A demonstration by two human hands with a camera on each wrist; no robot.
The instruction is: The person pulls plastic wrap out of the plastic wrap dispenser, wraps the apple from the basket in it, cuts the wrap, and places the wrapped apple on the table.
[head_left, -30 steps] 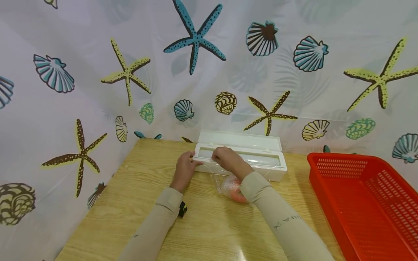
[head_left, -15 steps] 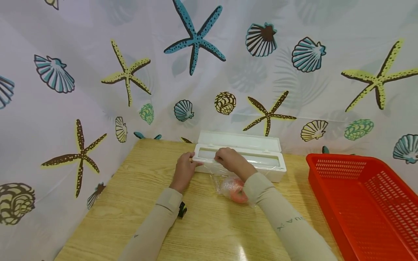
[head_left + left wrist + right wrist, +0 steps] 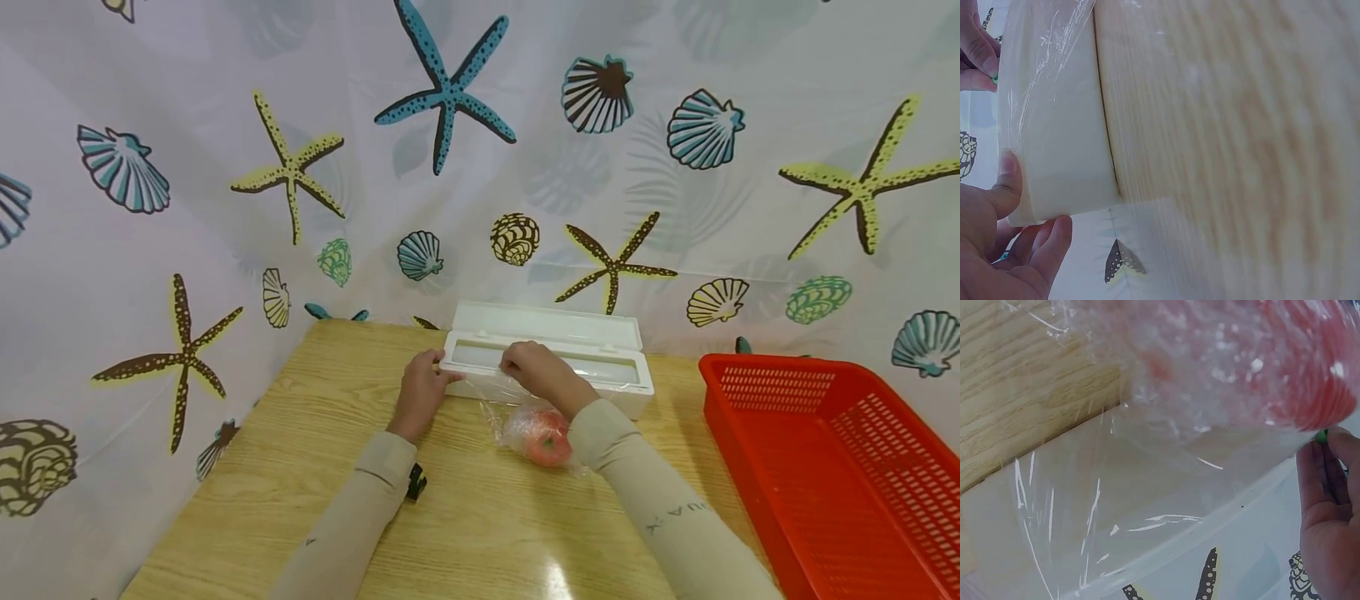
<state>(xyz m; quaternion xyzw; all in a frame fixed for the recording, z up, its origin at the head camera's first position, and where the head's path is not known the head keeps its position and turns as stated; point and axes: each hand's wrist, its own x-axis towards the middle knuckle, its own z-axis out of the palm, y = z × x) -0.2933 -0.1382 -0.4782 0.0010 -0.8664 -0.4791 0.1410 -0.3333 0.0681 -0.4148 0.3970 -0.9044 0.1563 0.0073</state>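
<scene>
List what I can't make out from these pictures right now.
- Green piece: mostly covered by the right hand's fingers in the right wrist view.
- Red fruit: its outline is lost behind crumpled clear film and the top edge in the right wrist view.
- Black object: too small to identify in the head view, partly hidden by the left sleeve.
- Red basket: cut off by the head view's right and bottom edges.

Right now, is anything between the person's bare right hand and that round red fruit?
Yes: crinkled, clear plastic film covers the round red fruit and reaches the long white box by the right hand.
</scene>
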